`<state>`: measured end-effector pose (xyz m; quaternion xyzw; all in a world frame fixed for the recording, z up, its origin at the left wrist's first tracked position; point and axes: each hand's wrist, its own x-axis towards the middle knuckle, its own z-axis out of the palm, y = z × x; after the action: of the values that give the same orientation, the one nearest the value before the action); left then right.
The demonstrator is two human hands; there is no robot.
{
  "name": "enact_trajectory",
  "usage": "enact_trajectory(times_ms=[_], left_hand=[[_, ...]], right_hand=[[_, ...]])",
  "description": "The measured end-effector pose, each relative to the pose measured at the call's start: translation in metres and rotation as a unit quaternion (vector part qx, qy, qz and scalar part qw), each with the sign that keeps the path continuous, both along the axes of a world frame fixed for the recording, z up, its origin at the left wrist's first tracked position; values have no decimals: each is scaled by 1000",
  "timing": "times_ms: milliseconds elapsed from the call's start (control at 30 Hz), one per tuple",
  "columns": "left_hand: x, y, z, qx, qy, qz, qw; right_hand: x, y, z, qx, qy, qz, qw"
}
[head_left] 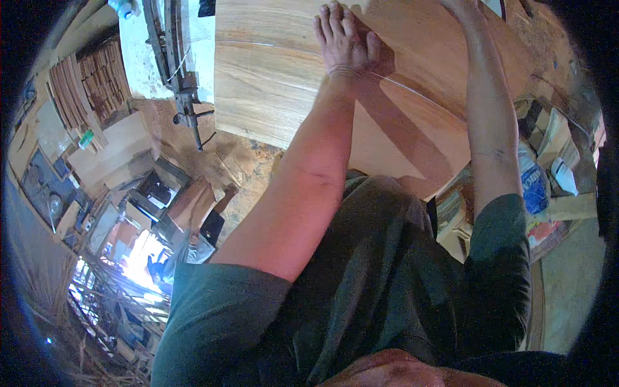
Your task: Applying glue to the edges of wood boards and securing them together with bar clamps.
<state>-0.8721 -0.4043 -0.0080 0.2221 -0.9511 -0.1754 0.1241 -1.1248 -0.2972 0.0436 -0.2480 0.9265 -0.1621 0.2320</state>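
Observation:
A broad wood-grain panel (277,84) lies before me, crossed by a thin pale line that passes near my wrist. My left hand (345,42) reaches over the panel with its fingers spread, and nothing is held in it. It seems to lie on the wood or just above it, with a shadow beside it. At the top edge, my right hand (459,5) is mostly cut off, so its fingers cannot be made out. That forearm stretches along the panel's right part.
To the left, a long metal bar clamp (184,97) lies over a pale sheet (138,64). Stacked wood strips (103,80) stand farther left, above wooden offcuts (187,213). At right are a blue-labelled plastic bottle (534,180) and scraps.

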Motion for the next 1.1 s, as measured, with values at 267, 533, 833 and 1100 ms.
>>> enact_trajectory(times_ms=[267, 533, 833, 1100], left_hand=[[-8, 15, 5, -71, -34, -37, 996], [0, 5, 9, -10, 82, -121, 989], [20, -17, 36, 51, -148, -187, 970], [11, -10, 35, 12, -121, -112, 986]], right_hand=[[-6, 25, 6, 32, 14, -34, 999], [-6, 32, -9, -28, 49, -4, 998], [-8, 26, 9, 38, 9, -28, 999], [9, 17, 39, 35, -30, -83, 995]])
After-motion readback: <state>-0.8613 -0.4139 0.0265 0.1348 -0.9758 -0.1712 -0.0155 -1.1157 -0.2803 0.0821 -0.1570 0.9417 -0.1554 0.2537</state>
